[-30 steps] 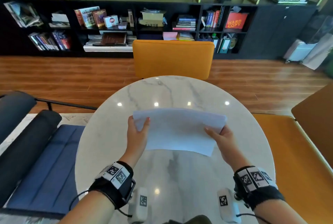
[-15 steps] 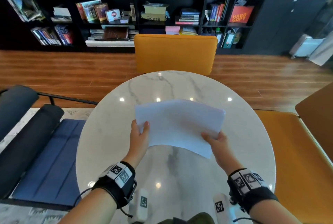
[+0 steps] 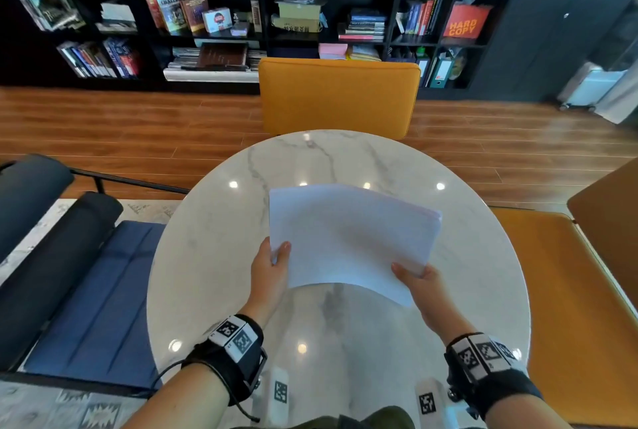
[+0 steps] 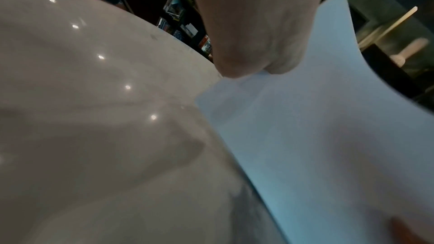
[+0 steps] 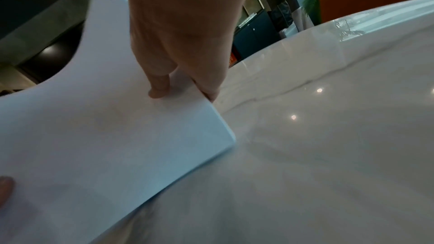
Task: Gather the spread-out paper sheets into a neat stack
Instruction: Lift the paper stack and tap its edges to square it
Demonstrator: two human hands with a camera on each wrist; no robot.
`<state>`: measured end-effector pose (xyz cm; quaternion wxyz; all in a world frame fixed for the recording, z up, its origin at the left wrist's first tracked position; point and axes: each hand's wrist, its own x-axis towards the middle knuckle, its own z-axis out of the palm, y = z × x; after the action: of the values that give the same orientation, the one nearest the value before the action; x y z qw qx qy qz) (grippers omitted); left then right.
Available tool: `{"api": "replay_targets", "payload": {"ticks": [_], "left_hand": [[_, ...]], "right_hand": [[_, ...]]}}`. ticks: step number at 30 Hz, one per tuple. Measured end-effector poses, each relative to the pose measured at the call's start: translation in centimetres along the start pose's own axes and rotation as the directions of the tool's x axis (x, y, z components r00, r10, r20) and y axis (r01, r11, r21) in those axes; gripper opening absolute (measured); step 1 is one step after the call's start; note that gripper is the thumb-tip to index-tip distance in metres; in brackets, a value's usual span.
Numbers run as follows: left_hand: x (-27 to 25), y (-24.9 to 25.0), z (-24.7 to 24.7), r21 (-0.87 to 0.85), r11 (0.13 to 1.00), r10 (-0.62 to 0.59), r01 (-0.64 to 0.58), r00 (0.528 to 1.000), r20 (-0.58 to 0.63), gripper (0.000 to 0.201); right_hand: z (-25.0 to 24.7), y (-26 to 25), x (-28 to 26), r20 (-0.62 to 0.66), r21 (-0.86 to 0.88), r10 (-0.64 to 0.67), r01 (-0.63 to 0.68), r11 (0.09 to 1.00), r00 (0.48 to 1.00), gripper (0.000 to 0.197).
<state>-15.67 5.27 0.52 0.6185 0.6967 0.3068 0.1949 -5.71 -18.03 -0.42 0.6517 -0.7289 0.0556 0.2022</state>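
Observation:
A stack of white paper sheets (image 3: 348, 238) is held up above the round marble table (image 3: 214, 256), tilted with its right side lower. My left hand (image 3: 272, 266) grips the stack's near left corner, thumb on top. My right hand (image 3: 414, 280) grips the near right corner, thumb on top and fingers beneath. In the left wrist view the left hand (image 4: 253, 58) pinches the paper sheets (image 4: 317, 136) at their edge. In the right wrist view the right hand (image 5: 185, 81) holds the paper sheets (image 5: 105, 136) near the corner. The sheet edges at the far right look slightly fanned.
An orange chair (image 3: 338, 97) stands behind the table, and an orange bench (image 3: 569, 290) lies to the right. A blue cushioned seat (image 3: 96, 297) is on the left. A black bookshelf (image 3: 241, 28) runs along the far wall.
Both hands have drawn the paper stack nearer to me and tilted it, the right side dropping lower. The grips stay the same.

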Motion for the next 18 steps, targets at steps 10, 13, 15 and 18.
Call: {"api": "replay_targets", "payload": {"ticks": [10, 13, 15, 18], "left_hand": [[3.9, 11.8, -0.9, 0.462, 0.599, 0.650, -0.654, 0.734, 0.197, 0.017], [3.9, 15.5, -0.5, 0.484, 0.381, 0.745, -0.788, 0.572, 0.343, 0.018], [3.9, 16.9, -0.3, 0.491, 0.299, 0.777, -0.818, 0.507, 0.374, 0.015], [4.4, 17.3, -0.4, 0.528, 0.254, 0.808, -0.810, 0.478, 0.345, 0.020]], "right_hand": [[0.3, -8.1, 0.6, -0.081, -0.410, -0.403, 0.338, 0.847, 0.912, 0.112], [2.0, -12.8, -1.2, 0.068, -0.320, -0.492, 0.486, 0.813, 0.868, 0.094], [2.7, -14.6, -1.4, 0.102, -0.222, -0.510, 0.519, 0.825, 0.854, 0.063], [3.4, -15.1, -1.0, 0.066, -0.074, -0.516, 0.520, 0.851, 0.854, 0.023]]}}
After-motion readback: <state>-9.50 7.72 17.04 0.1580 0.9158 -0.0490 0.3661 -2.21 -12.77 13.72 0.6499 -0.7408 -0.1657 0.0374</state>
